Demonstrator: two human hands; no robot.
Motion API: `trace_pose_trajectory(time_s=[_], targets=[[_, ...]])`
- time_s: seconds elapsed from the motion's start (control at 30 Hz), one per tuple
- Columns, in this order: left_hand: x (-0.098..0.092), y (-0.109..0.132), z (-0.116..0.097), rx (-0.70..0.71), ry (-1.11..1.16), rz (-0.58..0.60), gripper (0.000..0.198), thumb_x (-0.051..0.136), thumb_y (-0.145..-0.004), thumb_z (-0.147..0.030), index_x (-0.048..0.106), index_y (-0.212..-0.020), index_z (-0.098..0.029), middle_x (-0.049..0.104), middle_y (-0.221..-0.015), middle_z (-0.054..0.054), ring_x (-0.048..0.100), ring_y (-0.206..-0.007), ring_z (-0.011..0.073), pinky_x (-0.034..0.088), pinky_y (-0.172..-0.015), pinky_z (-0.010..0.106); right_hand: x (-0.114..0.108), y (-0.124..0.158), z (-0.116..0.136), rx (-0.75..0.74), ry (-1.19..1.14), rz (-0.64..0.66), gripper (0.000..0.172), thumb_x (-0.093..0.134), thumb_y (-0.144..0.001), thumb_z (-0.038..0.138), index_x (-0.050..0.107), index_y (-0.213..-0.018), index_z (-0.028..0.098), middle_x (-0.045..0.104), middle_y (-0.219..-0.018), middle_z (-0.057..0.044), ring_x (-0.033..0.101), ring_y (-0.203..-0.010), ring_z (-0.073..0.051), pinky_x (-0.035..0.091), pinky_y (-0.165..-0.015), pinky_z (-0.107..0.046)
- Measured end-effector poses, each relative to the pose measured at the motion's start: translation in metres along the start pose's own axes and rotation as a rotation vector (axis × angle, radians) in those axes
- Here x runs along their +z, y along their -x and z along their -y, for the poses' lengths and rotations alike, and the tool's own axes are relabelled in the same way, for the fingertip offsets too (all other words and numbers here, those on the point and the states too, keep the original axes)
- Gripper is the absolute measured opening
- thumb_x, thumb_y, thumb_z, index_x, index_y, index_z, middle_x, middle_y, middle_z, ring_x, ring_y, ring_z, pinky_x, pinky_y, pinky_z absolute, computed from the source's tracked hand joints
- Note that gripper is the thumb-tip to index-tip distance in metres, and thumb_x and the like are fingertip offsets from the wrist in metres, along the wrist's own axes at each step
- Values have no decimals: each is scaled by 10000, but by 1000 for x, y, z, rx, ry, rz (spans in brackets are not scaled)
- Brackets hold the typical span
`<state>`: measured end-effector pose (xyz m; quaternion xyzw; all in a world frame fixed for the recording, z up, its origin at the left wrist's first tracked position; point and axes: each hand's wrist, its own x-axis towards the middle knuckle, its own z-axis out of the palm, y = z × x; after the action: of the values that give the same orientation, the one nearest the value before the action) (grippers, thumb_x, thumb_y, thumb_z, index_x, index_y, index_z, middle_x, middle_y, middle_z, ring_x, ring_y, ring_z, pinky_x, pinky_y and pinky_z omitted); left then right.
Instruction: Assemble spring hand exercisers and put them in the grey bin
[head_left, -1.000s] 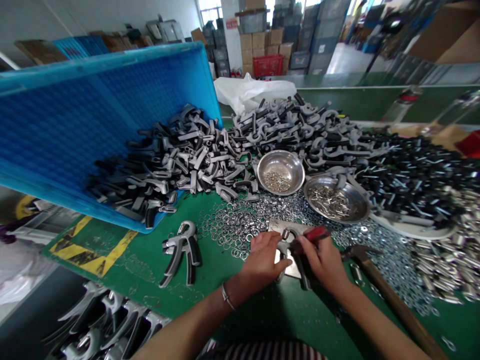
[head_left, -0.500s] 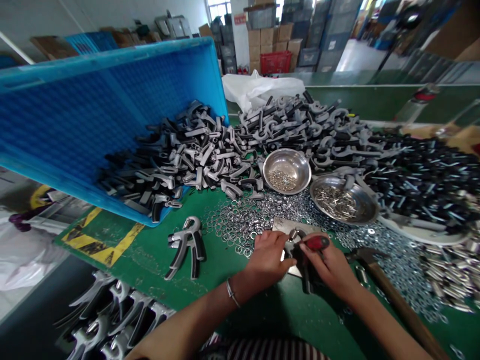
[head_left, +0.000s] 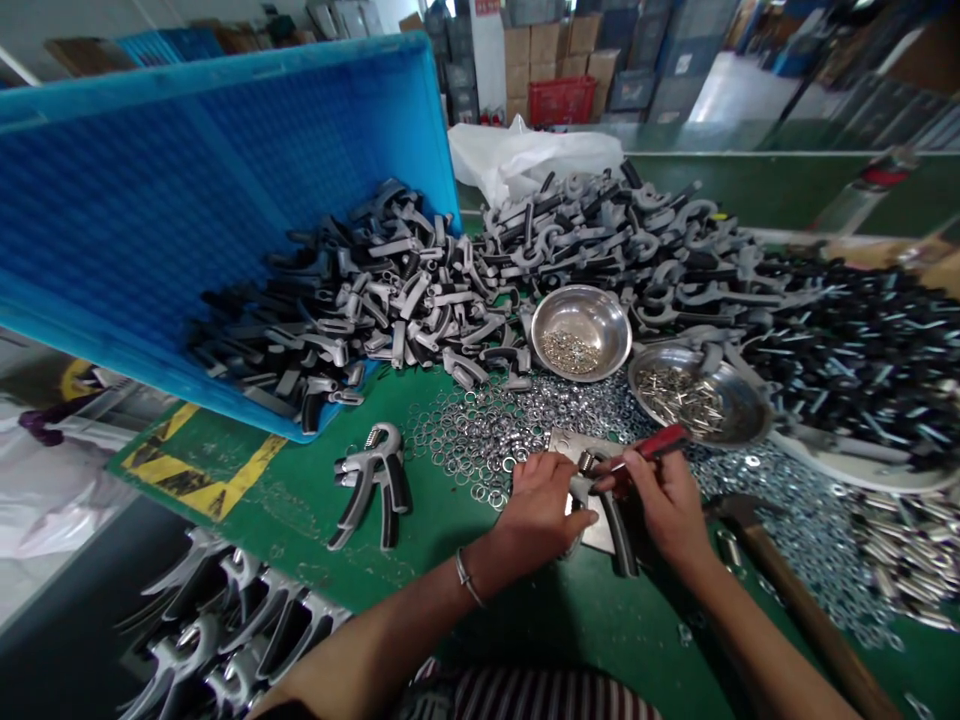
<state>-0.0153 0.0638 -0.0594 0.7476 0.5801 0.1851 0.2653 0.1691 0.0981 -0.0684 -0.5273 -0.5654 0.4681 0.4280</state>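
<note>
My left hand (head_left: pixel 541 512) is shut around a grey and black hand grip exerciser (head_left: pixel 616 530), which rests on a steel plate (head_left: pixel 579 445). My right hand (head_left: pixel 664 503) holds a red-handled tool (head_left: pixel 656 445), its tip near the exerciser's coil spring (head_left: pixel 586 462). The tip itself is hidden by my fingers. A second assembled exerciser (head_left: pixel 373 487) lies on the green mat to the left. Loose steel washers (head_left: pixel 480 440) spread beyond my hands, and a wooden-handled hammer (head_left: pixel 795 590) lies to the right of my right hand.
A tipped blue crate (head_left: pixel 225 200) and heaps of grey-black grip handles (head_left: pixel 375 300) fill the back left. Two steel bowls (head_left: pixel 581 332) hold small parts. Black parts (head_left: pixel 862 350) lie heaped at right. Stacked exerciser frames (head_left: pixel 225 640) sit below the mat's front-left edge.
The red-handled tool now tilts up and to the right, with its handle showing more. The view has shifted slightly, and both hands stay at the exerciser on the plate.
</note>
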Motion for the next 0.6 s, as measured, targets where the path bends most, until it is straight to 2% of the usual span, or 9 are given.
trace_pose_trajectory(time_s=[0.2,0.4,0.53,0.6], targets=[[3,1,2,14,-4,-8,477,723,-831,-448,550,-1205,-209,560,-1220,81,492,-1136,285,382,-995,440,3,1,2,3,48,9,212,540,-959,487,517,-1001,280,772,-869,-44,731,-709,-255,568,-671,-388],[4,1,2,20,-6,-16,473,724,-831,-448,546,-1196,-206,560,-1223,85,494,-1142,287,382,-1002,441,1,5,-4,-45,182,-22,221,517,-967,492,508,-1005,275,754,-755,-21,728,-682,-256,553,-672,-369],[4,2,2,28,-11,-14,471,704,-851,-445,542,-1215,-194,557,-1230,95,488,-1151,288,378,-1015,440,8,11,-5,-152,401,-75,251,499,-954,507,503,-967,256,733,-782,-61,715,-712,-273,526,-651,-361],[3,2,1,29,-19,-7,471,700,-854,-437,542,-1218,-184,556,-1235,101,487,-1155,290,377,-1019,441,13,9,-1,-225,531,-60,276,501,-933,517,520,-933,241,706,-781,-91,694,-707,-294,502,-628,-373]])
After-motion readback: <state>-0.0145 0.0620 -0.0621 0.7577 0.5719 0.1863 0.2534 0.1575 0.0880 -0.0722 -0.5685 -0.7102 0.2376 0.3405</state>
